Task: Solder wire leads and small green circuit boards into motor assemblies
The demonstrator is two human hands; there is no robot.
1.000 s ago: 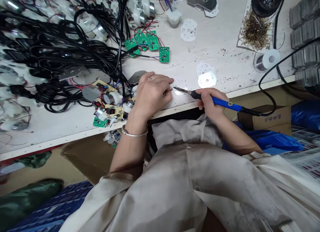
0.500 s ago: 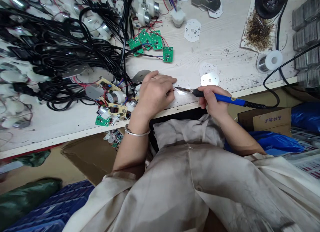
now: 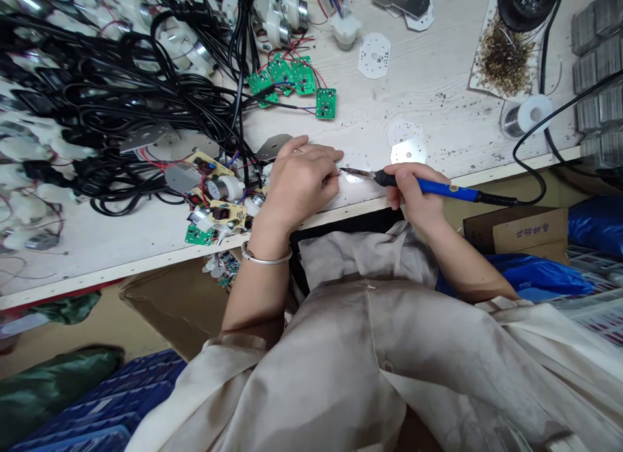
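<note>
My right hand [image 3: 418, 191] is closed around a blue soldering iron [image 3: 440, 188], its tip pointing left close to the fingers of my left hand. Under the tip lies a shiny octagonal plate [image 3: 354, 178] on the bench. My left hand [image 3: 306, 176] rests over the left side of that plate with its thumb and finger pinched together; a thin wire end seems to show there, but what they grip is mostly hidden. Just above the iron, another silvery plate [image 3: 409, 152] overlaps a white one [image 3: 402, 131].
Black cables [image 3: 195, 101] and white geared motors [image 3: 182, 46] crowd the bench's left. Green circuit boards [image 3: 326, 103] lie beyond my left hand. At right are a solder spool [image 3: 530, 116], a debris-covered pad [image 3: 503, 62] and stacked plates [image 3: 596, 62]. The iron's cord [image 3: 540, 179] loops off rightward.
Almost nothing differs. The view has shifted very slightly, and the iron's handle sits a touch higher; both hands keep their places.
</note>
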